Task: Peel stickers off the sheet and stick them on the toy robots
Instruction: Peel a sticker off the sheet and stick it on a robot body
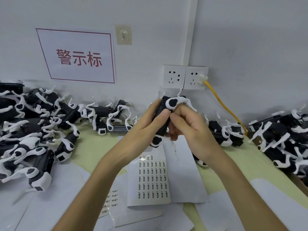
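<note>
I hold one black-and-white toy robot (162, 120) upright above the table, its white legs sticking out at top and bottom. My left hand (146, 124) grips its black body from the left, thumb on the front. My right hand (188, 125) curls round it from the right, thumb tip pressed on the body beside the left thumb. Any sticker under the thumbs is hidden. A white sticker sheet (150, 179) with rows of small black labels lies flat just below my hands.
Piles of the same toy robots lie at the left (31, 130), along the wall (106, 115) and at the right (281, 139). Loose backing papers (183, 165) cover the green table. A yellow cable (223, 105) runs from the wall socket (196, 78).
</note>
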The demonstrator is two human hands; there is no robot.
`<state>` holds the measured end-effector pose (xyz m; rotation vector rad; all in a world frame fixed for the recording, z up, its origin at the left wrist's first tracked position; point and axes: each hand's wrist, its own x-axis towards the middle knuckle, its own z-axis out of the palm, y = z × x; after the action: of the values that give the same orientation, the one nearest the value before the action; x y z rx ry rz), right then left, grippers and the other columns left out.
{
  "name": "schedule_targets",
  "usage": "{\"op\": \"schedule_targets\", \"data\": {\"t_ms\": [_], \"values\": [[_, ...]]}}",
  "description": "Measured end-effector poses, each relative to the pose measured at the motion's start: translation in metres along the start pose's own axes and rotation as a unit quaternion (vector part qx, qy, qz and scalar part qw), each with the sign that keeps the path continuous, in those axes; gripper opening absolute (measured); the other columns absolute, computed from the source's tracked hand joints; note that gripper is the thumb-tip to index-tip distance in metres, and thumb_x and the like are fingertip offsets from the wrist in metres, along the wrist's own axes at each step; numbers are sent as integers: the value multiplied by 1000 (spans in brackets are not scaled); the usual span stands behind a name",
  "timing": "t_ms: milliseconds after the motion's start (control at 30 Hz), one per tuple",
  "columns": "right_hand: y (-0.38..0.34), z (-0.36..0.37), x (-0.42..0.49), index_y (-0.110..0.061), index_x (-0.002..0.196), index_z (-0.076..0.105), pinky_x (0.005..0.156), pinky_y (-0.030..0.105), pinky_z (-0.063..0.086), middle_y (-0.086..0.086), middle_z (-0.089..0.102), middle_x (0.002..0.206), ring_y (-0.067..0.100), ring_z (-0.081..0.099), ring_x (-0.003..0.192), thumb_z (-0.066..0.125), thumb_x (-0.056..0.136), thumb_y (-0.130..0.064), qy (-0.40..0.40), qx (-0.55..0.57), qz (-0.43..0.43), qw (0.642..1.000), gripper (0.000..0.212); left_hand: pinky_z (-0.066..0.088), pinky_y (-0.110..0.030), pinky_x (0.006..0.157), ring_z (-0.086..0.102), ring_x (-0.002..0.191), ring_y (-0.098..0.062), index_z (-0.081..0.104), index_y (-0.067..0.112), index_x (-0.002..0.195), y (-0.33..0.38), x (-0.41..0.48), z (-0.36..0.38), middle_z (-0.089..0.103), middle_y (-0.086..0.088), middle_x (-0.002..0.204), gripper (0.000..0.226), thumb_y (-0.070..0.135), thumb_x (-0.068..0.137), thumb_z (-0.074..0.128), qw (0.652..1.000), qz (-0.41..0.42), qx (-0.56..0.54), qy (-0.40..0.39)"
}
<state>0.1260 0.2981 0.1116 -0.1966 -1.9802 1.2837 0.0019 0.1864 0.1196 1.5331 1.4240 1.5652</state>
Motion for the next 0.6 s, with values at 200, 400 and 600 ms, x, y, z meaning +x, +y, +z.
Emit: {"op": "schedule_targets", "data": {"t_ms": [200, 400, 600], "values": [[-7, -1, -3, -9, 89, 58, 66, 26, 51, 13, 64, 76, 18, 63, 69, 54, 105, -19, -34, -38, 18, 999, 19, 51, -32, 79, 67, 90, -19, 64, 32, 133, -9, 6, -9, 72, -2, 100, 29, 28, 109, 47, 998, -51, -11, 35], [-34, -9, -7, -22, 82, 67, 76, 37, 55, -1, 70, 79, 18, 66, 74, 61, 98, -21, -71, -153, -15, 986, 17, 51, -14, 86, 69, 101, -2, 65, 57, 116, -11, 3, -8, 74, 11, 110, 40, 22, 106, 46, 996, -59, 50, 47], [-45, -30, -8, -31, 117, 72, 99, 17, 44, -17, 66, 123, 2, 57, 123, 71, 89, -4, -55, -247, -78, 964, 39, 51, -43, 103, 74, 98, -21, 51, 50, 144, -13, 2, -20, 77, 1, 100, 59, 39, 86, 59, 990, -110, 76, -38]]}}
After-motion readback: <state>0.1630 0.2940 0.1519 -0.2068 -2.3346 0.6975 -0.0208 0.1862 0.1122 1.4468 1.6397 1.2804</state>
